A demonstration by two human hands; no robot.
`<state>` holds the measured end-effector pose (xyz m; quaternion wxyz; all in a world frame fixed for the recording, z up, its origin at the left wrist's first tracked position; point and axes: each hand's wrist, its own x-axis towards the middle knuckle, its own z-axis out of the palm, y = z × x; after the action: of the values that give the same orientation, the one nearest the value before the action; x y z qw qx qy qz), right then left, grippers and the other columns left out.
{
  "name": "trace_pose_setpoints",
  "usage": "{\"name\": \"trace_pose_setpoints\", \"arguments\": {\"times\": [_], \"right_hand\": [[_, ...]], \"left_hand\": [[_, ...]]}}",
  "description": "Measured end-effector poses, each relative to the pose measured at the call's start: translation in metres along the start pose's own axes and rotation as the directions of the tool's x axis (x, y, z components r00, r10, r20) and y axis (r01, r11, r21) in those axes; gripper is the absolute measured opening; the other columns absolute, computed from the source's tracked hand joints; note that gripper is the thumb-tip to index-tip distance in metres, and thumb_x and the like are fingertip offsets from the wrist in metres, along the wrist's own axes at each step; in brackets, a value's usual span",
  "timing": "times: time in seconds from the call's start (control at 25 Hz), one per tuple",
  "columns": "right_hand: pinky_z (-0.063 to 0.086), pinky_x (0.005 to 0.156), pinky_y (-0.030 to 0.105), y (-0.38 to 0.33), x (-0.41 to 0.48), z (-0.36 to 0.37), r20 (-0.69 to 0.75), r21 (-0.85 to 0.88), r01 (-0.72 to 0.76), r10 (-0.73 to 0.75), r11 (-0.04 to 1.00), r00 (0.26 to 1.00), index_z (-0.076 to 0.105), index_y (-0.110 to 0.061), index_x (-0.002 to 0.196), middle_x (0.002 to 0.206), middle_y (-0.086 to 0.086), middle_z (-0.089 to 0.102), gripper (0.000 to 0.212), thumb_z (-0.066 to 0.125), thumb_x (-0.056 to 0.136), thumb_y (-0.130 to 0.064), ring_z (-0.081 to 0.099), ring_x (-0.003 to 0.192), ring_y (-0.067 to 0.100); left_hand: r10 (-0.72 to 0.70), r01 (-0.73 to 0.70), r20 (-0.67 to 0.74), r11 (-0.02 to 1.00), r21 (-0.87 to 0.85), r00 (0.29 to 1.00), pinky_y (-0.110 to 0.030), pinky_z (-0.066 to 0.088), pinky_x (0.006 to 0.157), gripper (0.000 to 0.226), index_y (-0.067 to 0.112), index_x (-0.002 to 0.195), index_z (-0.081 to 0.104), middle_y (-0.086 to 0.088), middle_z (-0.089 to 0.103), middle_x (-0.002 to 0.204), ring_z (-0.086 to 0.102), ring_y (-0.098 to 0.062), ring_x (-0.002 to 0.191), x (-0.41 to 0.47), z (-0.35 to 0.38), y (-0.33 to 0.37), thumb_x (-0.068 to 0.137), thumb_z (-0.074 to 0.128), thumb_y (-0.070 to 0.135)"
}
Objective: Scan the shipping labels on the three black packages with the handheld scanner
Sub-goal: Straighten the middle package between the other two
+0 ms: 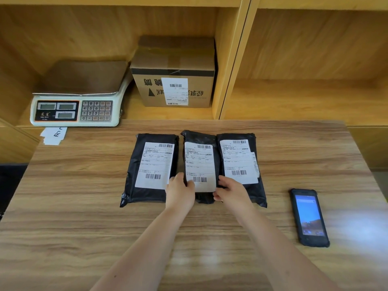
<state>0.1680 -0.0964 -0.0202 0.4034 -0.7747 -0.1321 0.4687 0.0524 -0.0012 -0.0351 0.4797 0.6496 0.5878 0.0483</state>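
Observation:
Three black packages lie side by side on the wooden table point(84, 206), each with a white shipping label facing up: the left package point(134, 185), the middle package point(201, 139) and the right package point(252, 190). My left hand point(179, 193) grips the near left edge of the middle package. On the near right edge of that same package sits my right hand point(230, 191), fingers curled on it. The handheld scanner point(309, 217), a black phone-like device with a lit screen, lies flat on the table to the right, apart from both hands.
A weighing scale point(75, 101) stands on the shelf at the back left, with white paper slips point(54, 135) below it. A cardboard box point(174, 74) with a label stands beside the scale. An upright wooden shelf divider point(231, 59) rises behind the packages.

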Motion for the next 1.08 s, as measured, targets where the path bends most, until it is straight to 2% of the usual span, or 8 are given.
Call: {"name": "trace_pose_setpoints", "arguments": {"times": [0.08, 0.2, 0.36, 0.48, 0.64, 0.76, 0.88, 1.08], "right_hand": [[0.055, 0.094, 0.041, -0.001, -0.002, -0.001, -0.003, -0.006, 0.008, -0.008, 1.000, 1.000, 0.039, -0.007, 0.143, 0.130, 0.007, 0.057, 0.055, 0.049, 0.090, 0.000, 0.067, 0.095, 0.023], [0.053, 0.096, 0.042, -0.005, -0.007, -0.004, 0.027, 0.008, 0.040, -0.040, 0.999, 0.999, 0.051, -0.012, 0.135, 0.101, -0.009, 0.062, 0.047, 0.048, 0.090, 0.002, 0.066, 0.097, 0.026], [0.056, 0.091, 0.033, -0.001, -0.007, -0.007, 0.041, 0.000, 0.068, -0.068, 0.998, 0.997, 0.056, -0.019, 0.130, 0.112, -0.006, 0.065, 0.046, 0.050, 0.088, 0.000, 0.066, 0.101, 0.020], [0.056, 0.090, 0.036, 0.002, -0.007, -0.009, 0.020, -0.030, 0.085, -0.085, 0.996, 0.996, 0.055, -0.019, 0.131, 0.108, -0.013, 0.061, 0.046, 0.053, 0.088, -0.003, 0.066, 0.098, 0.019], [0.056, 0.091, 0.039, 0.004, -0.009, -0.011, 0.024, -0.042, 0.096, -0.095, 0.994, 0.995, 0.055, -0.021, 0.130, 0.116, -0.010, 0.061, 0.046, 0.058, 0.086, -0.007, 0.066, 0.095, 0.016], [0.054, 0.093, 0.034, 0.005, -0.014, -0.019, 0.010, -0.042, 0.139, -0.138, 0.989, 0.990, 0.057, -0.027, 0.127, 0.121, -0.010, 0.063, 0.046, 0.062, 0.085, -0.010, 0.069, 0.091, 0.014], [0.054, 0.089, 0.029, 0.006, -0.025, -0.034, -0.026, 0.012, 0.199, -0.198, 0.980, 0.980, 0.060, -0.033, 0.118, 0.120, -0.014, 0.064, 0.041, 0.061, 0.086, -0.007, 0.069, 0.091, 0.013], [0.051, 0.086, 0.023, 0.011, -0.039, -0.058, -0.060, 0.095, 0.245, -0.240, 0.965, 0.969, 0.064, -0.029, 0.117, 0.120, -0.015, 0.065, 0.038, 0.065, 0.086, -0.006, 0.067, 0.094, 0.003]], "left_hand": [[0.034, -0.034, -0.001, 0.999, 0.008, 0.999, -0.035, 0.040, 0.067, 0.014, 0.012, 0.094, 0.049, -0.007, 0.055, 0.098, 0.052, -0.026, 0.088, -0.003, 0.000, 0.002, 0.097, 0.046, 0.025], [-0.047, 0.061, 0.069, 0.974, -0.219, 0.997, -0.027, 0.043, 0.061, 0.023, 0.019, 0.114, 0.044, 0.004, 0.060, 0.096, 0.055, -0.011, 0.074, -0.005, -0.002, 0.007, 0.097, 0.052, 0.031], [-0.122, 0.154, 0.102, 0.897, -0.413, 0.987, -0.035, 0.049, 0.092, 0.067, 0.017, 0.141, 0.043, 0.000, 0.063, 0.126, 0.060, -0.018, 0.111, 0.008, -0.001, -0.001, 0.082, 0.072, 0.029], [-0.153, 0.242, 0.218, 0.846, -0.475, 0.964, -0.033, 0.049, 0.076, 0.051, 0.008, 0.123, 0.064, -0.006, 0.075, 0.110, 0.068, -0.022, 0.098, 0.013, 0.000, -0.006, 0.075, 0.078, 0.017], [-0.141, 0.298, 0.293, 0.735, -0.609, 0.946, -0.029, 0.043, 0.057, 0.035, 0.008, 0.118, 0.064, -0.012, 0.074, 0.108, 0.064, -0.025, 0.082, 0.007, -0.003, -0.005, 0.083, 0.070, 0.004], [-0.124, 0.308, 0.310, 0.683, -0.662, 0.943, -0.029, 0.048, 0.061, 0.033, 0.010, 0.119, 0.063, -0.010, 0.074, 0.111, 0.068, -0.023, 0.086, 0.000, -0.011, -0.004, 0.087, 0.066, 0.003], [-0.095, 0.292, 0.303, 0.635, -0.715, 0.948, -0.035, 0.055, 0.077, 0.031, 0.012, 0.118, 0.065, -0.006, 0.077, 0.109, 0.070, -0.025, 0.102, -0.009, -0.024, -0.001, 0.089, 0.064, 0.002], [-0.021, 0.242, 0.291, 0.612, -0.753, 0.957, -0.033, 0.054, 0.078, 0.027, 0.017, 0.108, 0.068, 0.003, 0.080, 0.094, 0.071, -0.018, 0.096, -0.026, -0.037, 0.016, 0.089, 0.061, 0.000]]}}
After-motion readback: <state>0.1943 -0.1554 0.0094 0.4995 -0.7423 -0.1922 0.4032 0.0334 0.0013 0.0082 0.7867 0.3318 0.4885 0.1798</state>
